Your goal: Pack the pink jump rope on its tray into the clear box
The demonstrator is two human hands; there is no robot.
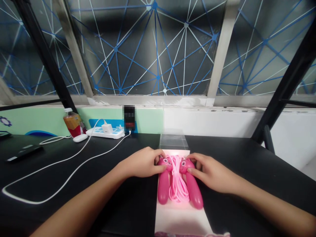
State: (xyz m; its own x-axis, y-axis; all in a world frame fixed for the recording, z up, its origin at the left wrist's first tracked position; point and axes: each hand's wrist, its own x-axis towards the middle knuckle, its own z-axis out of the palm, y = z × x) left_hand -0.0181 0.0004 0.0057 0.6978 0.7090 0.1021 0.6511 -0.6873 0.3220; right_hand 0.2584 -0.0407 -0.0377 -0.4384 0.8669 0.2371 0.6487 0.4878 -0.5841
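A pink jump rope point(178, 184) lies on a long white card point(182, 219), its cord bundled between two darker pink handles with animal-face tops. My left hand point(145, 162) grips the top of the left handle point(163, 187), thumb in front and fingers behind. Around the top of the right handle point(195, 192) my right hand point(209, 171) is closed in the same way. Both handles angle down toward me, their lower ends resting over the card. Just beyond the card sits a clear plastic box point(173, 141).
At the back left are a drink bottle point(73, 123), a white power strip point(106, 132) with a charger, and a phone point(129, 118) propped against the wall. A white cable point(61, 161) loops across the black table point(237, 154). A dark flat device point(24, 152) lies far left.
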